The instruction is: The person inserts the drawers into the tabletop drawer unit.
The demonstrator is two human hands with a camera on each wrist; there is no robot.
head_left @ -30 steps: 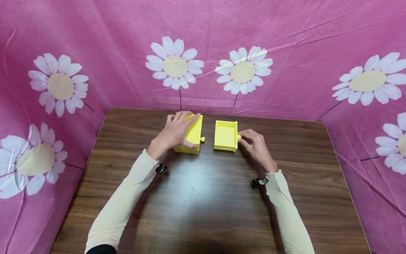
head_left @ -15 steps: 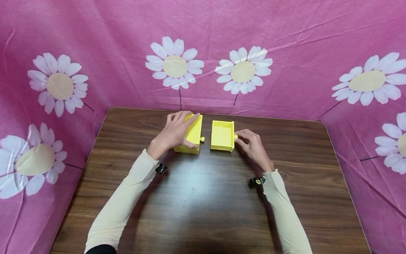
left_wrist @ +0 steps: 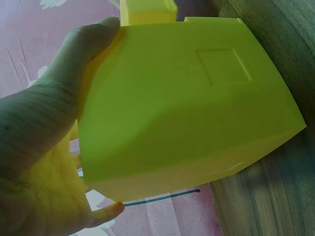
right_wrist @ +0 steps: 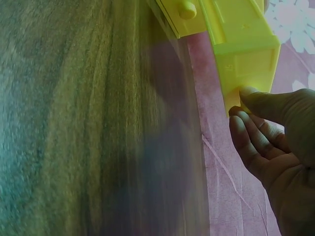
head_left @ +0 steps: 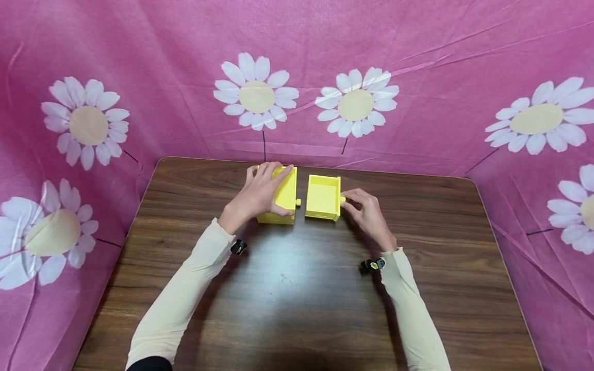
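Observation:
A yellow box-shaped cabinet [head_left: 286,193] with a small round knob [head_left: 298,202] on its right side stands near the table's back edge. My left hand [head_left: 258,193] grips it from above, thumb on the near side and fingers over the far side; part of its top is hidden. Just right of it, a narrow gap away, is a yellow open-topped drawer [head_left: 323,198] with nothing inside. The thumb and fingers of my right hand [head_left: 368,212] pinch the drawer's knob on its right face. In the right wrist view the drawer's front panel [right_wrist: 251,69] faces my fingers.
The brown wood-grain table [head_left: 278,309] stretches toward me. A pink cloth [head_left: 306,41] printed with white daisies hangs behind it and along both sides. Each wrist wears a small black camera.
My right hand has slid the drawer leftward, narrowing the gap to the cabinet. The left hand and cabinet have stayed nearly in place, shifting very slightly right.

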